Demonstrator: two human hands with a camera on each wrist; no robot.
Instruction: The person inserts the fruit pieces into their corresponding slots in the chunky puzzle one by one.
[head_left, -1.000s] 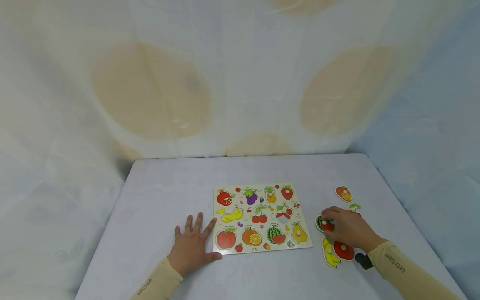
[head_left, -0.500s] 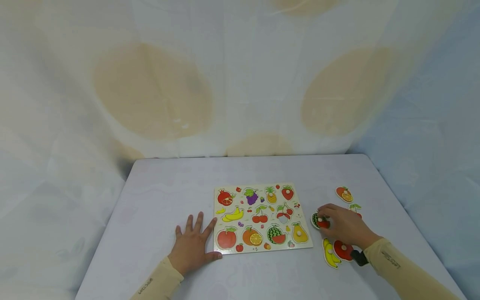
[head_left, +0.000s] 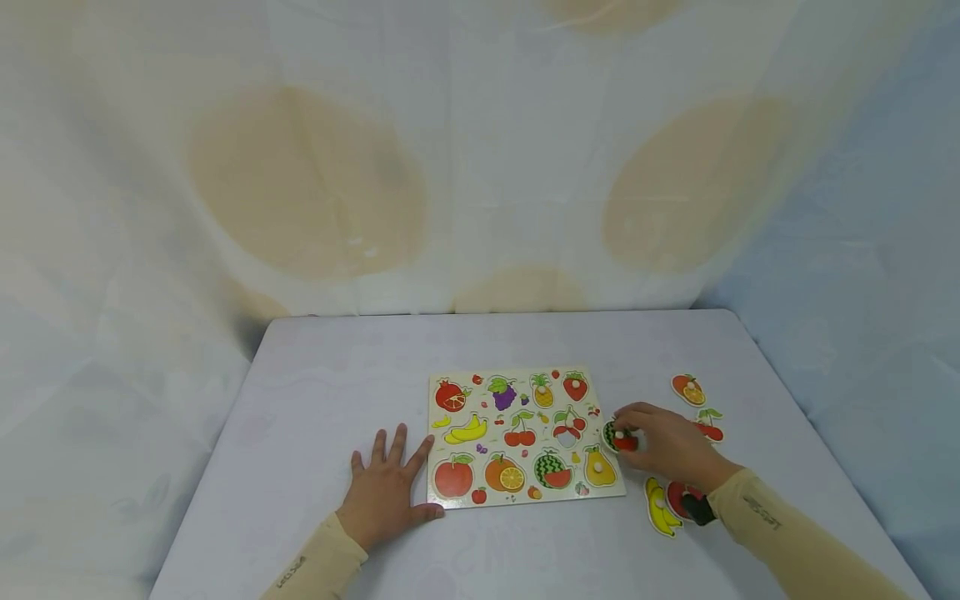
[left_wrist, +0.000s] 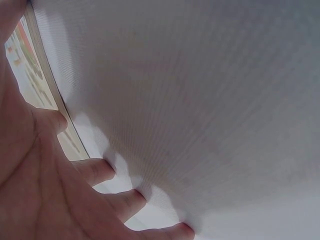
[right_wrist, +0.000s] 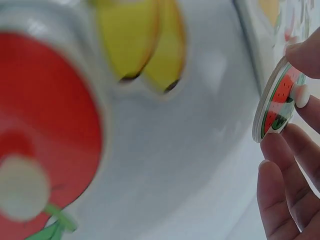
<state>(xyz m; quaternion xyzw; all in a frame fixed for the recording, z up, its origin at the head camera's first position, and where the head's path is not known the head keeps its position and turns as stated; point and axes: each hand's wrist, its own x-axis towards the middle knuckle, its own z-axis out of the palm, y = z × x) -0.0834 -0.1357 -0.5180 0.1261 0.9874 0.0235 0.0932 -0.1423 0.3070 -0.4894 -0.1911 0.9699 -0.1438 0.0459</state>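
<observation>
Presently: printed watermelon (head_left: 552,470) left, watermelon piece (head_left: 611,435) right

Left hand (head_left: 386,496): spread, holding nothing, resting at left edge of fruit puzzle board (head_left: 495,437). Fruit puzzle board: long sides running left to right. Printed watermelon: near row, left of watermelon piece and slightly nearer side; right hand (head_left: 667,440) the closer. Watermelon piece: tilted, by board's right edge, pinched in right hand.
</observation>
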